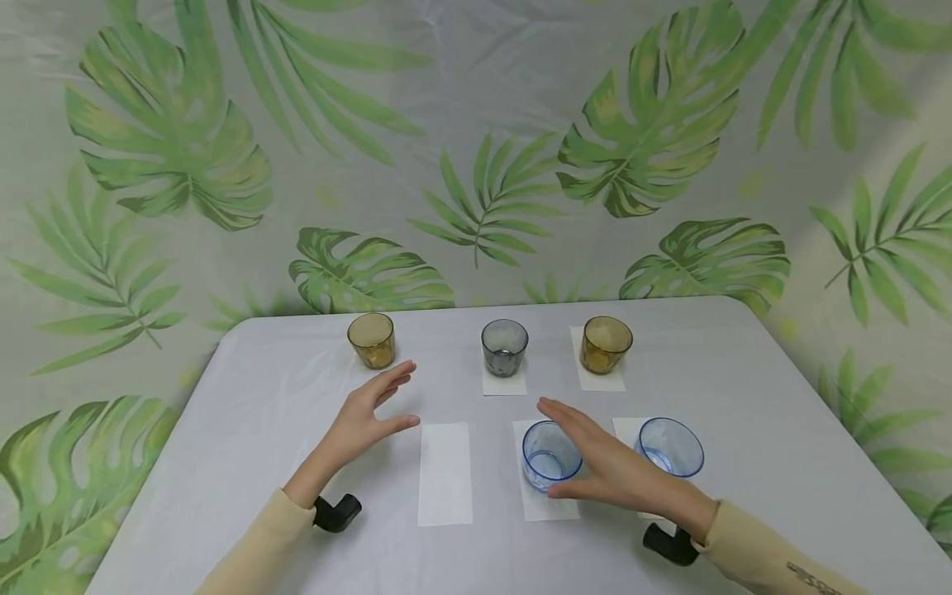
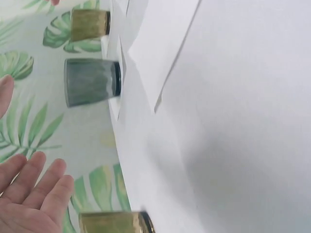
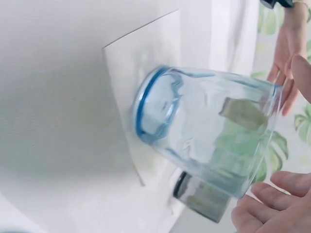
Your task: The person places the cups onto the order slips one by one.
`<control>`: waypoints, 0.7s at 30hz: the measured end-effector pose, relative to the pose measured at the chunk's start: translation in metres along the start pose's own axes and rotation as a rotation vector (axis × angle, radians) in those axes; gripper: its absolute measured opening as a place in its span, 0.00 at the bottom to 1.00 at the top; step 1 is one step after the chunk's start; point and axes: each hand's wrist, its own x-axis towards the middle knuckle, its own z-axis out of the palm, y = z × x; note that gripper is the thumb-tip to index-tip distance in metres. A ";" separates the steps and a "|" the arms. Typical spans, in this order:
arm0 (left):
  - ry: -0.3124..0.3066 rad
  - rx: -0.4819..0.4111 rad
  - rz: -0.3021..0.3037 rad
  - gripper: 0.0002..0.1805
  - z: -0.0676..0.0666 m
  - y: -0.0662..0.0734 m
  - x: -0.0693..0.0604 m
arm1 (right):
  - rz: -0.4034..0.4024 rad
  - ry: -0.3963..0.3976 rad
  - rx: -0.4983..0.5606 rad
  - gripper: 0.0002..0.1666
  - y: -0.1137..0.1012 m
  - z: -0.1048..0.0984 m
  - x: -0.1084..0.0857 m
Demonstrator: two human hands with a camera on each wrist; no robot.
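Observation:
My right hand (image 1: 606, 463) is beside a clear blue glass (image 1: 550, 456), thumb and fingers spread on either side of its rim. In the right wrist view this upright glass (image 3: 209, 126) stands on a white paper; the fingertips (image 3: 260, 208) come close to its rim, and contact is hard to tell. My left hand (image 1: 364, 417) hovers with nothing in it, fingers spread, between an amber glass (image 1: 373, 340) and a bare white paper (image 1: 445, 475). A second blue glass (image 1: 669, 447) stands right of my right hand, on a partly hidden paper.
Along the back, a grey glass (image 1: 505, 348) and another amber glass (image 1: 606, 345) each stand on white paper. The left amber glass stands directly on the white tablecloth (image 1: 245, 446). Behind the table hangs a leaf-patterned cloth (image 1: 491, 207).

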 end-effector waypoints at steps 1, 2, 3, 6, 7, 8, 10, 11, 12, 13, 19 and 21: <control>0.011 0.007 -0.001 0.40 -0.004 0.002 -0.002 | -0.009 0.003 0.000 0.59 -0.002 0.000 0.001; 0.022 0.014 -0.004 0.40 -0.007 0.002 -0.003 | -0.016 0.003 -0.004 0.58 -0.004 0.000 0.003; 0.033 0.022 -0.003 0.40 -0.010 0.002 -0.004 | -0.024 0.004 -0.006 0.58 -0.006 0.001 0.004; 0.066 0.039 -0.006 0.39 -0.019 0.000 -0.008 | -0.053 0.004 -0.014 0.58 -0.010 0.003 0.009; 0.076 0.043 -0.008 0.40 -0.022 -0.002 -0.009 | -0.063 0.004 -0.016 0.58 -0.012 0.004 0.011; 0.084 0.048 -0.009 0.40 -0.025 -0.003 -0.010 | -0.071 0.004 -0.019 0.57 -0.013 0.005 0.013; 0.101 0.065 -0.020 0.40 -0.031 -0.014 -0.012 | -0.082 0.003 -0.010 0.57 -0.015 0.006 0.016; 0.109 0.071 -0.024 0.41 -0.033 -0.020 -0.013 | -0.085 0.002 -0.005 0.57 -0.017 0.007 0.018; 0.116 0.081 -0.028 0.41 -0.036 -0.026 -0.014 | -0.088 0.001 0.006 0.57 -0.018 0.008 0.020; 0.120 0.093 -0.035 0.41 -0.039 -0.032 -0.015 | -0.089 -0.001 0.012 0.56 -0.020 0.009 0.022; 0.147 0.098 -0.074 0.42 -0.051 -0.040 -0.022 | -0.123 -0.010 0.021 0.56 -0.029 0.017 0.033; 0.155 0.094 -0.088 0.41 -0.055 -0.032 -0.024 | -0.135 -0.011 0.022 0.55 -0.033 0.020 0.036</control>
